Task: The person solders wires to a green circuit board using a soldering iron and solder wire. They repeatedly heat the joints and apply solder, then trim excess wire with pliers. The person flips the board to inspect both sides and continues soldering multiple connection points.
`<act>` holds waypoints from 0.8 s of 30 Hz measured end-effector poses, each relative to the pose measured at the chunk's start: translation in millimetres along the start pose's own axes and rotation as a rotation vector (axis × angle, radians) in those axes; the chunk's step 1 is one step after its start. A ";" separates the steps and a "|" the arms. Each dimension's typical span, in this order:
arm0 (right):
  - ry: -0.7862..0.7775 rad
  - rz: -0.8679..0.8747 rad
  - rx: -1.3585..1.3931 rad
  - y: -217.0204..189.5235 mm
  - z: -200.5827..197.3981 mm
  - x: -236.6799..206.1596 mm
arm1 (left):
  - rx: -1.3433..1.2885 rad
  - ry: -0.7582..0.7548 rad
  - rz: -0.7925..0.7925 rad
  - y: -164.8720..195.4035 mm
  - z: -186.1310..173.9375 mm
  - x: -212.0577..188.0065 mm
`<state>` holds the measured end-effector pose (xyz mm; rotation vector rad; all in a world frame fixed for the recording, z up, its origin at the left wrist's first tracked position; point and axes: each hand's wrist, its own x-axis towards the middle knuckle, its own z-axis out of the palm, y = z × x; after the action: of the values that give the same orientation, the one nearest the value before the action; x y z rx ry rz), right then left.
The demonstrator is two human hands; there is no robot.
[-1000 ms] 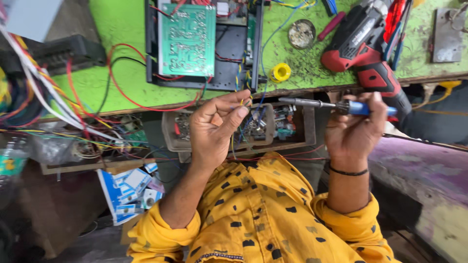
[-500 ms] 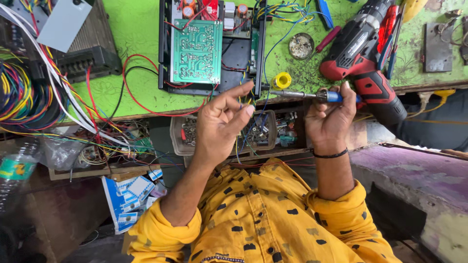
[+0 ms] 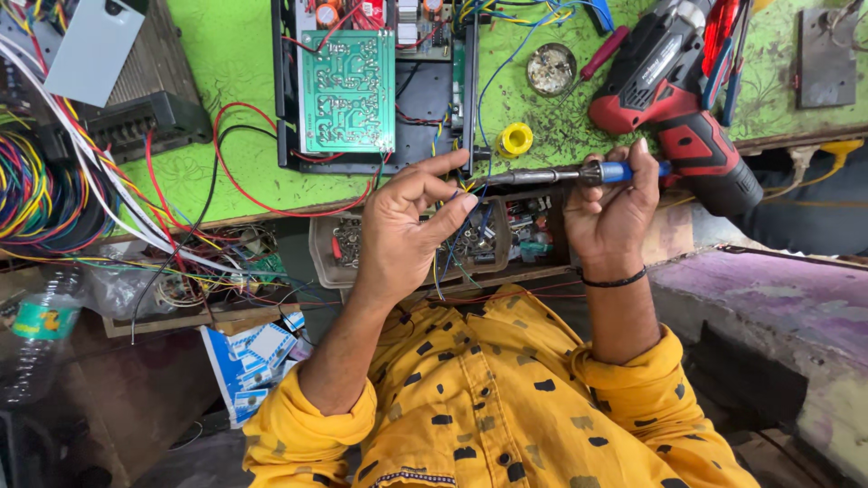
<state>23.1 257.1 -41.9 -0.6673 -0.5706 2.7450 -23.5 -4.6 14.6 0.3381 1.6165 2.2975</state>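
My left hand (image 3: 409, 226) pinches thin blue wires (image 3: 449, 237) between thumb and fingers at the front edge of the green bench (image 3: 235, 81). My right hand (image 3: 613, 212) grips a soldering iron (image 3: 553, 174) by its blue handle, with the metal tip pointing left toward the wire ends by my left fingertips. Just beyond them lies an open black chassis (image 3: 434, 90) holding a green circuit board (image 3: 347, 90), solder side up. A small yellow solder spool (image 3: 515, 139) sits on the bench near the iron.
A red and black cordless drill (image 3: 674, 99) lies right of the iron. A round tin (image 3: 551, 69) rests behind the spool. A clear parts tray (image 3: 493, 239) sits under the bench edge. Bundles of coloured wires (image 3: 45, 194) spread at left.
The view has shifted so the bench sits lower in frame. Both hands have come closer together, and the iron's tip now reaches the wires held in my left fingers.
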 end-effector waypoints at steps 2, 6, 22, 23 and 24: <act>0.003 -0.001 -0.003 0.1 -0.6 -0.4 | 0.021 0.001 -0.001 0.3 0.3 0.5; -0.010 -0.011 -0.015 0.4 -2.4 -0.8 | 0.062 -0.002 0.007 0.5 0.6 0.6; 0.010 -0.009 -0.011 -1.0 -2.8 -1.3 | 0.070 -0.003 -0.014 2.9 1.1 1.6; 0.010 -0.011 -0.007 -0.9 -2.6 -1.3 | 0.073 -0.003 -0.015 4.1 1.3 1.9; 0.009 -0.013 -0.003 -0.6 -2.4 -1.1 | 0.076 -0.004 -0.014 5.5 1.4 2.4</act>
<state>25.3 258.0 -43.2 -0.6737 -0.5754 2.7283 -25.8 -4.2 20.3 0.3478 1.7014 2.2280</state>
